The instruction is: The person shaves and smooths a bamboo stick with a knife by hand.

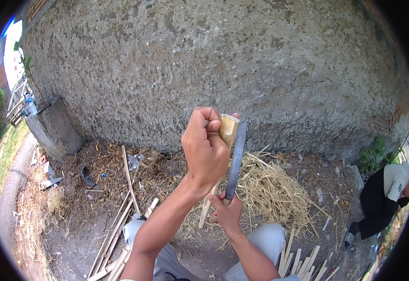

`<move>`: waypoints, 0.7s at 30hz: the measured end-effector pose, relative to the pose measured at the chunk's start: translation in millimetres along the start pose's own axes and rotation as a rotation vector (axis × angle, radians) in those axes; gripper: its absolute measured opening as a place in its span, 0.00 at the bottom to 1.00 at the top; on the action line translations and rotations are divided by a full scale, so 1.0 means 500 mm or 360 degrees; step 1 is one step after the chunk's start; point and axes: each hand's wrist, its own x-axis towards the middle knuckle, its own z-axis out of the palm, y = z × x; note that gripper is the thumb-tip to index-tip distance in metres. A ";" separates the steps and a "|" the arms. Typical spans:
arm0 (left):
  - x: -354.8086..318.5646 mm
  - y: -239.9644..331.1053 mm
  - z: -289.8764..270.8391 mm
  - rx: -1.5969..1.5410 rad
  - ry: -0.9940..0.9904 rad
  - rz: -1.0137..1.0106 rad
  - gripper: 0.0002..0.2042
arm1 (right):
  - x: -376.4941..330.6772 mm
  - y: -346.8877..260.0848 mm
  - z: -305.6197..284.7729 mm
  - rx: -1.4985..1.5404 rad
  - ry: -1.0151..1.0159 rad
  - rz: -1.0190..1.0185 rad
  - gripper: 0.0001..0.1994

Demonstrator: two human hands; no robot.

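Note:
My left hand [205,145] is raised in front of the wall, its fingers wrapped round the upper part of a pale split bamboo strip [229,129]. The strip slants down behind that hand, and its lower end shows beside my right hand [230,214]. A machete [236,161] is in my right hand, held by its short handle. Its long grey blade points up, close along the right side of the strip; whether the edge touches the strip I cannot tell. Below and beyond the blade lies a heap of straw-coloured shavings [272,189].
A rough grey wall [214,56] rises ahead. Cut strips [300,264] lie at lower right, and longer ones [112,239] at lower left. A concrete block [57,129] with a plastic bottle [31,105] stands at left. Another person [384,199] sits at far right.

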 end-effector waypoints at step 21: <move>0.039 -0.006 -0.035 0.0167 0.0156 0.0229 0.09 | 0.013 0.041 0.020 -0.0287 0.0001 -0.0245 0.19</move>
